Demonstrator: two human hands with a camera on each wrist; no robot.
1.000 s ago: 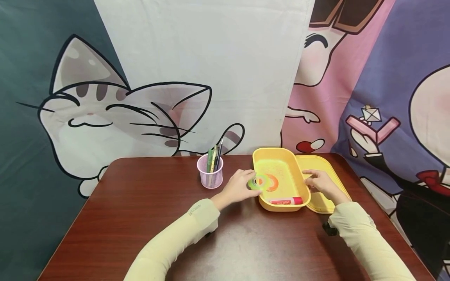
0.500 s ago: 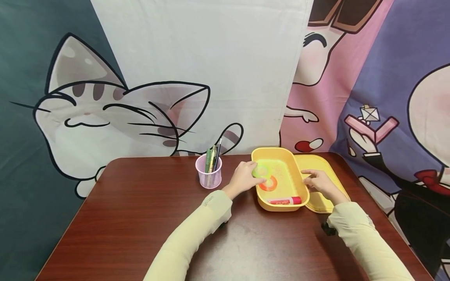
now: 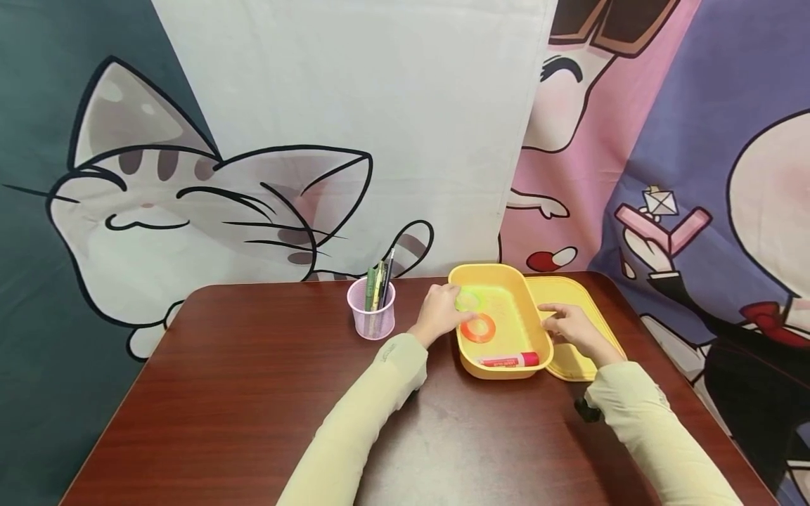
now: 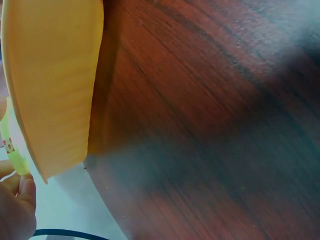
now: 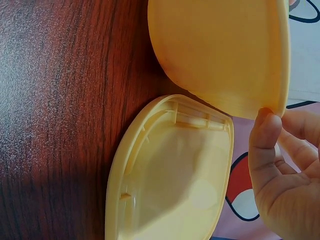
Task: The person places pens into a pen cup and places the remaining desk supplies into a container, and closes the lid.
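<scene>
A green tape roll (image 3: 468, 301) sits at the left side inside the yellow plastic box (image 3: 506, 309). My left hand (image 3: 438, 313) reaches over the box's left rim; in the left wrist view its fingertips pinch the edge of that tape roll (image 4: 19, 164). Just in front of it, an orange tape roll (image 3: 478, 328) lies on the box floor, near my left thumb. A glue tube (image 3: 509, 360) with a red cap lies along the near end. At the right side, my right hand (image 3: 572, 329) grips the box rim between thumb and fingers, plain in the right wrist view.
The yellow lid (image 3: 579, 299) lies on the brown table (image 3: 266, 393), right of the box and partly beneath its edge. A pink mesh pen cup (image 3: 371, 320) with several pens stands left of the box. A printed cartoon cloth (image 3: 380, 105) hangs behind the table.
My left hand has moved the green tape roll back from beside the orange one, farther into the box. The right hand stays at the rim. The view has turned slightly right.
</scene>
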